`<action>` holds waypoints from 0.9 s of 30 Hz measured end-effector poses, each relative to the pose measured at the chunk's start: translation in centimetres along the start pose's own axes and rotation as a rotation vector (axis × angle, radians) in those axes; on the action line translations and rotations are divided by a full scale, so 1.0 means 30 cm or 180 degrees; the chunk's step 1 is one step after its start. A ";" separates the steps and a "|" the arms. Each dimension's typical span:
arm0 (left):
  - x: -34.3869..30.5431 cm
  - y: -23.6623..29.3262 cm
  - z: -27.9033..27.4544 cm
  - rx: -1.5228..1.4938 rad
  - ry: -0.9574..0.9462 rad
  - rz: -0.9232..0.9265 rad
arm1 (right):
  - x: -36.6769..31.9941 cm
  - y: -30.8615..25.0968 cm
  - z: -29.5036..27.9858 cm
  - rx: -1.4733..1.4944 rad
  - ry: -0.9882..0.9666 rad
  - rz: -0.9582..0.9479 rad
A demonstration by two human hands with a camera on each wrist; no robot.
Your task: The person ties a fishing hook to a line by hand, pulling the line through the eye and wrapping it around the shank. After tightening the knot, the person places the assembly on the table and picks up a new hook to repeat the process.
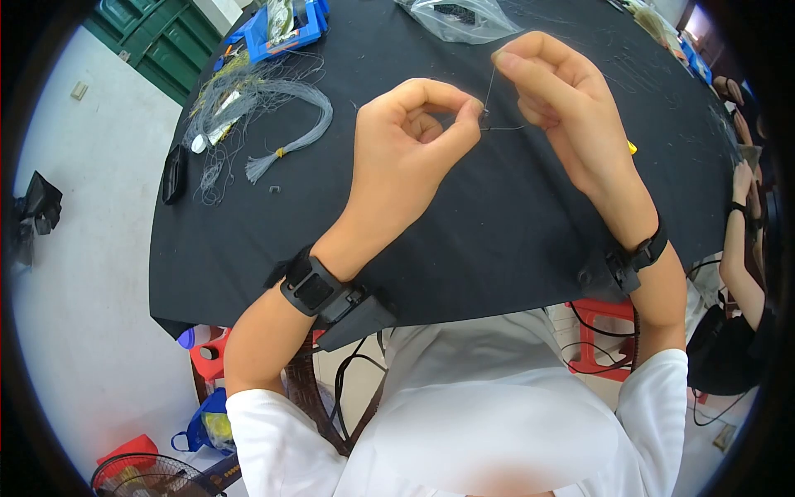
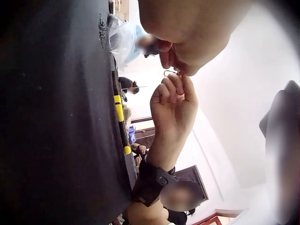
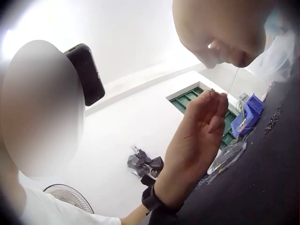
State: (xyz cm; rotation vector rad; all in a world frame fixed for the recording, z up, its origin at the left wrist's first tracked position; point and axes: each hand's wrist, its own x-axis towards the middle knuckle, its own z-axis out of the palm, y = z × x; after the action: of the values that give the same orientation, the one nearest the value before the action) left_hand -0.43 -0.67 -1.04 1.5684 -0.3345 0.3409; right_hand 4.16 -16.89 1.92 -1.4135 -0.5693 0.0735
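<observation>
Both hands are raised over the black table. My left hand [image 1: 399, 145] pinches a small fish hook [image 2: 169, 72] between thumb and index fingertip; most of it is hidden by the fingers. From that pinch a thin fishing line [image 1: 491, 83] runs taut up to my right hand [image 1: 571, 103], whose thumb and index finger pinch it higher up and to the right. A short loose line end sticks out rightward below the left fingertips. On the table left of the hands lies a bundle of clear line [image 1: 319, 124], bound by a yellow tie [image 1: 280, 152].
Behind the bundle stands a blue tray [image 1: 286, 45] with packets. A clear plastic bag [image 1: 464, 21] of small dark pieces lies at the far edge. A black case [image 1: 175, 174] sits at the table's left edge. Another person's arm [image 1: 737, 248] shows at right.
</observation>
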 end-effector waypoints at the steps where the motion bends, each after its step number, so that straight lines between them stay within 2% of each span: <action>1: 0.002 -0.013 0.004 -0.0035 0.0038 0.0043 | -0.004 -0.004 0.004 0.0016 -0.0025 -0.0010; 5: 0.004 -0.025 0.013 -0.0064 0.0065 0.0103 | -0.002 -0.013 0.011 -0.0467 -0.0090 -0.0307; 8: -0.004 -0.029 0.023 -0.0187 -0.0005 0.0007 | 0.004 -0.025 0.014 -0.0448 -0.0319 -0.0343; 11: -0.018 -0.016 0.046 -0.0355 0.0019 -0.0053 | 0.012 -0.016 0.030 -0.0594 -0.0293 -0.0505; 14: -0.023 -0.010 0.056 -0.0483 0.0076 -0.0062 | 0.009 -0.029 0.047 -0.0513 -0.0224 -0.0397; 17: -0.022 -0.022 0.059 -0.0488 0.0111 -0.0022 | 0.010 -0.030 0.049 -0.0032 -0.0191 0.0026; 20: -0.018 -0.045 0.048 -0.0363 0.0046 -0.0006 | 0.008 -0.028 0.045 0.0844 -0.0355 0.0384; 27: -0.016 -0.048 0.045 -0.0302 0.0065 -0.0060 | -0.006 -0.043 0.044 0.1115 -0.0389 0.0567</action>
State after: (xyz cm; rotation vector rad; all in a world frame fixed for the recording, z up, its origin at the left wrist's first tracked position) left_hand -0.25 -1.98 -2.59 1.4734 -0.3154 0.3217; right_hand 3.09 -15.98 3.16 -1.1187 -0.5018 0.3865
